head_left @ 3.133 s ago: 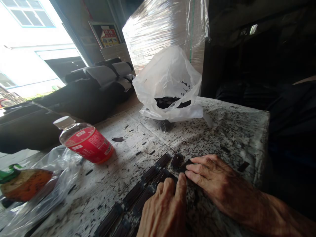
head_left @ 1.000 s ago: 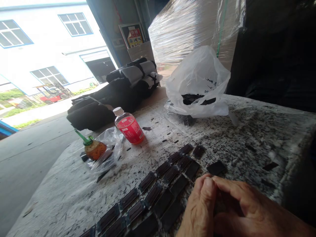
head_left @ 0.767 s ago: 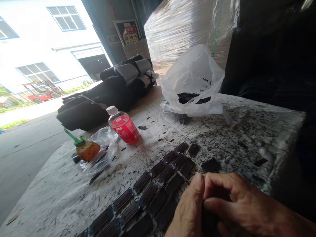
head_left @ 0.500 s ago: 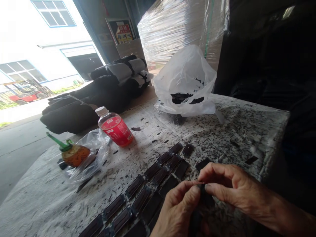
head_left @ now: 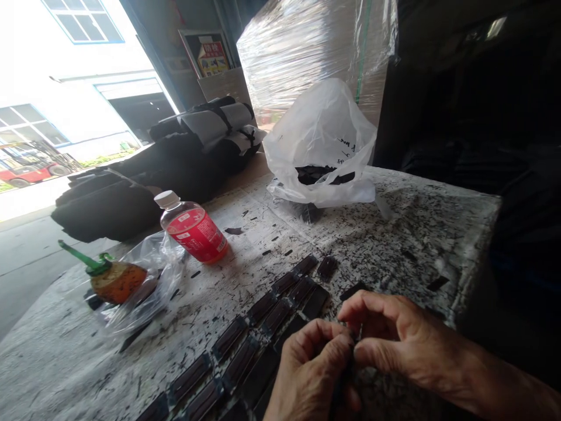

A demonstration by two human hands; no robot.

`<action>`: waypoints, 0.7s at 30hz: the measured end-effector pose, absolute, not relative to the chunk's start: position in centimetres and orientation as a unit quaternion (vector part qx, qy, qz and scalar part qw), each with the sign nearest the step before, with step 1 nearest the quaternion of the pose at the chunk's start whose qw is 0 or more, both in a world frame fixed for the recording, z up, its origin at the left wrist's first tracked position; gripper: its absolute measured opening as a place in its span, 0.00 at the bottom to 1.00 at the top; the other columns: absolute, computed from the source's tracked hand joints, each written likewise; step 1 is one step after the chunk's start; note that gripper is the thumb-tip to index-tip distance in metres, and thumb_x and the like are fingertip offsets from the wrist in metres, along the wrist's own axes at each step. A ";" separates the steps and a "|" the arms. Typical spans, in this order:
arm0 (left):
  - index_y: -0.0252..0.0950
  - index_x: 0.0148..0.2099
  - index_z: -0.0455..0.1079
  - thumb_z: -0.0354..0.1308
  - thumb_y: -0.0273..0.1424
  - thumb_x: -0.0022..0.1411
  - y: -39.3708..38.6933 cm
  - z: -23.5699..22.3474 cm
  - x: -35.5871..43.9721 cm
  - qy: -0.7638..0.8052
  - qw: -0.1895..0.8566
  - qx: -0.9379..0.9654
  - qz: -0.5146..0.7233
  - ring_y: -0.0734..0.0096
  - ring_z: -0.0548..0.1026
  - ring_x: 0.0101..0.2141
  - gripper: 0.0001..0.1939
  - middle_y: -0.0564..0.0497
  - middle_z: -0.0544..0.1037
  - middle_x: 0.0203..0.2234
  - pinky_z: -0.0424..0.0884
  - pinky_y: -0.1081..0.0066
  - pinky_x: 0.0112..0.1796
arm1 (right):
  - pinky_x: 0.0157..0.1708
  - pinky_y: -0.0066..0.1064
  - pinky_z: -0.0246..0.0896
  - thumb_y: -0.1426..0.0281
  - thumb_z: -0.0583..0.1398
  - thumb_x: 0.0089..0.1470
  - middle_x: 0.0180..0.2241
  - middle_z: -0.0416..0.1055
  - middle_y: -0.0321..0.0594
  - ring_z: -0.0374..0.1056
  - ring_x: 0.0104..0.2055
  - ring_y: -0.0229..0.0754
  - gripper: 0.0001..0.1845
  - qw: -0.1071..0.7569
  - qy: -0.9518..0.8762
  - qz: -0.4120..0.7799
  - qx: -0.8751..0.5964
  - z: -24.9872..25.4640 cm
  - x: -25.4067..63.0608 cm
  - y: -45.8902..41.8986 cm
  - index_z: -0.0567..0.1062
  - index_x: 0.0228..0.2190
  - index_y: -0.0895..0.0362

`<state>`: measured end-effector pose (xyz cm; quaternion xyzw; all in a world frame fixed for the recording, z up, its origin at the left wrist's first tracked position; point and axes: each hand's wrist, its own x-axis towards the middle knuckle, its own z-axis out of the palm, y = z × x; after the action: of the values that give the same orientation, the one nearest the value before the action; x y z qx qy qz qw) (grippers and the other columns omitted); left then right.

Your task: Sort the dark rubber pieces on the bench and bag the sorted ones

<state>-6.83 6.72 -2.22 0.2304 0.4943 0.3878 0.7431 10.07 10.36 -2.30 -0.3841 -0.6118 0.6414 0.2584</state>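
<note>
Black flat strip [head_left: 350, 365] pinched between both hands; speckled table [head_left: 421, 234].

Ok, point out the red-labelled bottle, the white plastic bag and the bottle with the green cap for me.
red-labelled bottle [head_left: 195, 233]: head view, on its red label.
white plastic bag [head_left: 318, 126]: head view, on the upper front of the bag.
bottle with the green cap [head_left: 117, 282]: head view, on its orange body inside the clear bag.

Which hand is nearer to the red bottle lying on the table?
Left. The left hand is lower right of the red bottle, across the dark pieces; the right hand lies farther right.
</note>
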 end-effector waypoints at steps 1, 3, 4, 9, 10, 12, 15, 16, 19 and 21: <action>0.34 0.29 0.66 0.69 0.40 0.46 6.7 -2.1 -6.8 0.494 0.744 0.227 0.388 0.84 0.63 0.12 0.18 0.57 0.68 0.14 0.58 0.83 0.15 | 0.38 0.28 0.63 0.69 0.62 0.51 0.33 0.74 0.34 0.69 0.37 0.40 0.08 0.254 -0.619 0.635 -0.386 -2.2 10.0 10.5 0.74 0.36 0.55; 0.34 0.30 0.66 0.69 0.38 0.47 6.8 -1.9 -6.9 0.499 0.746 0.216 0.386 0.84 0.64 0.13 0.17 0.57 0.68 0.15 0.58 0.84 0.15 | 0.37 0.27 0.63 0.71 0.61 0.52 0.31 0.74 0.34 0.69 0.36 0.38 0.04 0.255 -0.630 0.621 -0.391 -2.2 10.1 10.7 0.75 0.33 0.56; 0.34 0.31 0.67 0.68 0.37 0.47 6.8 -1.7 -7.1 0.501 0.746 0.209 0.385 0.85 0.64 0.13 0.16 0.57 0.69 0.16 0.58 0.84 0.16 | 0.36 0.27 0.63 0.71 0.61 0.52 0.31 0.73 0.34 0.68 0.34 0.37 0.04 0.255 -0.628 0.620 -0.394 -2.3 10.2 10.8 0.75 0.33 0.56; 0.35 0.38 0.69 0.68 0.36 0.46 6.7 -1.3 -7.4 0.518 0.742 0.215 0.366 0.84 0.64 0.15 0.19 0.59 0.68 0.16 0.57 0.83 0.18 | 0.30 0.25 0.64 0.67 0.64 0.49 0.27 0.71 0.32 0.66 0.28 0.34 0.07 0.353 -0.545 0.633 -0.421 -2.9 10.1 11.0 0.74 0.31 0.56; 0.34 0.41 0.69 0.69 0.38 0.45 6.6 -1.3 -7.3 0.522 0.741 0.231 0.354 0.84 0.63 0.15 0.22 0.59 0.67 0.14 0.57 0.83 0.18 | 0.30 0.25 0.65 0.66 0.65 0.48 0.27 0.71 0.33 0.67 0.28 0.34 0.08 0.384 -0.530 0.624 -0.426 -2.9 9.9 10.9 0.74 0.31 0.56; 0.31 0.46 0.67 0.70 0.41 0.43 6.4 -1.4 -6.7 0.530 0.735 0.259 0.336 0.83 0.61 0.14 0.31 0.61 0.64 0.12 0.54 0.82 0.17 | 0.30 0.27 0.67 0.64 0.66 0.46 0.27 0.71 0.34 0.68 0.29 0.37 0.10 0.429 -0.508 0.607 -0.435 -2.7 9.3 10.5 0.74 0.30 0.56; 0.30 0.49 0.65 0.71 0.46 0.38 6.3 -1.5 -5.7 0.527 0.733 0.271 0.334 0.84 0.58 0.15 0.39 0.60 0.65 0.14 0.52 0.81 0.18 | 0.31 0.27 0.69 0.64 0.66 0.47 0.27 0.72 0.35 0.69 0.30 0.38 0.09 0.464 -0.502 0.587 -0.433 -2.5 8.4 9.7 0.75 0.30 0.54; 0.30 0.48 0.67 0.71 0.47 0.38 6.3 -1.4 -5.4 0.523 0.734 0.277 0.333 0.84 0.57 0.15 0.38 0.60 0.65 0.14 0.51 0.80 0.18 | 0.31 0.26 0.69 0.63 0.66 0.47 0.27 0.72 0.35 0.70 0.30 0.38 0.08 0.473 -0.504 0.580 -0.432 -2.6 8.3 9.5 0.75 0.30 0.53; 0.32 0.39 0.69 0.68 0.50 0.40 6.5 -1.3 -5.0 0.521 0.737 0.281 0.325 0.83 0.55 0.13 0.31 0.61 0.61 0.10 0.51 0.79 0.17 | 0.31 0.28 0.70 0.61 0.65 0.49 0.27 0.73 0.36 0.71 0.30 0.40 0.10 0.488 -0.503 0.556 -0.448 -2.9 8.4 9.4 0.75 0.32 0.53; 0.33 0.36 0.68 0.69 0.47 0.40 6.5 -1.3 -5.2 0.557 0.717 0.259 0.331 0.83 0.58 0.14 0.27 0.60 0.64 0.11 0.52 0.79 0.18 | 0.32 0.30 0.71 0.59 0.66 0.48 0.30 0.74 0.39 0.72 0.33 0.43 0.13 0.494 -0.499 0.541 -0.463 -3.2 9.1 9.7 0.75 0.33 0.53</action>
<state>-5.18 6.47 -1.27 0.2587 0.5567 0.3308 0.7168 9.06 9.72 -3.24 -0.4633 -0.4988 0.5413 0.4936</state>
